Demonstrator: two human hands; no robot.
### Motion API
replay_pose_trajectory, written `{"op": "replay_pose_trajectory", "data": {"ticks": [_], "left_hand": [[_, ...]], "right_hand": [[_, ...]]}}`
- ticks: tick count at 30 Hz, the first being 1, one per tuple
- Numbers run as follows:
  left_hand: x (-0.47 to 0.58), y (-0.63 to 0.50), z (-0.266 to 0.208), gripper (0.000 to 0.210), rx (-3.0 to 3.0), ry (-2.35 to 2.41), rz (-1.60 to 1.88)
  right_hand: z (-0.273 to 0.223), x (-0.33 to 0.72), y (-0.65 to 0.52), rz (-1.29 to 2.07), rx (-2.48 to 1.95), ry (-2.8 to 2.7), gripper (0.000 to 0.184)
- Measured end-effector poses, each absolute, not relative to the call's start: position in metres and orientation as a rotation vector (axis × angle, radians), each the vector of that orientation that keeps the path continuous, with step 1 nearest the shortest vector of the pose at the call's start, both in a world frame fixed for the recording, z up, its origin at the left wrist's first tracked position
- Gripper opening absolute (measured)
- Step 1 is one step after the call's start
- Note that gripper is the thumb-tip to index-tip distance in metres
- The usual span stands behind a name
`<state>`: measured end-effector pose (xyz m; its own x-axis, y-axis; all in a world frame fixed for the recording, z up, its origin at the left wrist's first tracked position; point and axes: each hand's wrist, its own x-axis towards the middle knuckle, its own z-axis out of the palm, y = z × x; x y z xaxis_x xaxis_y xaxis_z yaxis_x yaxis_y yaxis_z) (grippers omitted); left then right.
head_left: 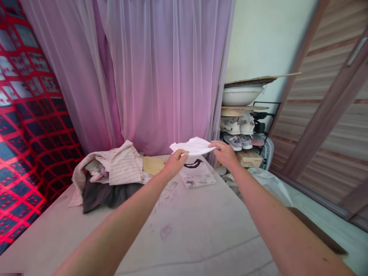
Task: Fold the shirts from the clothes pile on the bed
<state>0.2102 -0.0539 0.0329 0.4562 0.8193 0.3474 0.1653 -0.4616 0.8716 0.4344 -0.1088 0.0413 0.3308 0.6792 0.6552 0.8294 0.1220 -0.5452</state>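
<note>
"Looking just right of the frame's centre, what are you seeing?"

"A white cloth (195,146) is stretching between two hands, above the far part of a pale patterned sheet (195,230). The left hand (176,161) is gripping its near left edge, and the right hand (225,152) is gripping its right end."

"How are the fingers holding?"

"On the left, thumb and fingers are pressing together, pinching the hem. On the right, thumb and forefinger are pinching the narrow tip; how the other fingers are curling, I can't tell."

"And how is the cloth itself looking?"

"It is showing plain, bright white and seems thin. Its near edge is running almost straight between the grips, while the far edge is rising unevenly to a blunt peak. Seams aren't showing clearly, so I can't say what garment it is."

"What is lying around it?"

"Just below it in the frame, a folded white garment (199,178) is showing a dark neckband and grey print. Towards the left, a striped garment (126,168) is lying over a dark grey garment (105,196), with a yellow cloth (152,165) poking out beside. Across the top, a purple curtain (155,76) is hanging."
</note>
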Motion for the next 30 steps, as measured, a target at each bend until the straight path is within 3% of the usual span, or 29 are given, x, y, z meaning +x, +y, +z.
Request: {"op": "replay_pose_trajectory", "data": {"ticks": [6,9,15,19,30], "left_hand": [[0.236,-0.044,-0.091,0.036,2.029,0.925,0.597],[0.233,-0.045,-0.123,0.051,2.066,0.906,0.535],[0.233,-0.034,-0.118,0.055,2.234,0.912,0.503],[0.234,-0.033,-0.118,0.055,2.307,0.931,0.456],[0.206,-0.057,-0.126,0.071,2.572,0.928,0.288]], "right_hand": [[-0.093,0.45,-0.105,-0.052,-2.162,-1.307,0.037],[-0.134,0.446,-0.117,-0.093,-2.217,-1.357,0.04],[-0.133,0.439,-0.126,-0.395,-2.204,-1.374,0.038],[-0.131,0.435,-0.128,-0.4,-2.242,-1.384,0.039],[-0.139,0.408,-0.136,-0.364,-2.321,-1.501,0.066]]}}
